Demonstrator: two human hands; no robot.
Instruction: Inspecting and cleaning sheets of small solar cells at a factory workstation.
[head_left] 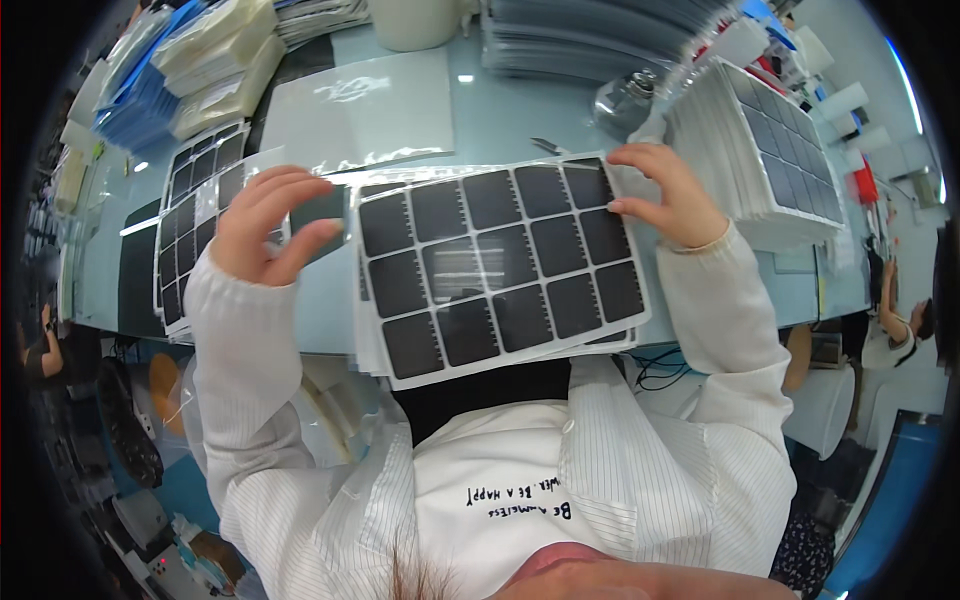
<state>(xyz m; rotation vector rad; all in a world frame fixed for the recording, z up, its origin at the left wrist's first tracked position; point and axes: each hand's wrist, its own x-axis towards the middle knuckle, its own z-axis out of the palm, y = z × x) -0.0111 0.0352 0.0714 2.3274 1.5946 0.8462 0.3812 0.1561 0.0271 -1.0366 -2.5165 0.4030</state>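
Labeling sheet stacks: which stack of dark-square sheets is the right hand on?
The middle stack, directly before the person: right hand pinches its top-right corner. The far-right stack and far-left sheets lie untouched by it.

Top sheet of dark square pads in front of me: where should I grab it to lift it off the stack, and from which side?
Take the top sheet of dark pads by its white border at the far right corner, beside the right hand, coming from the right. The border is bare there, and the left hand holds a dark pad.
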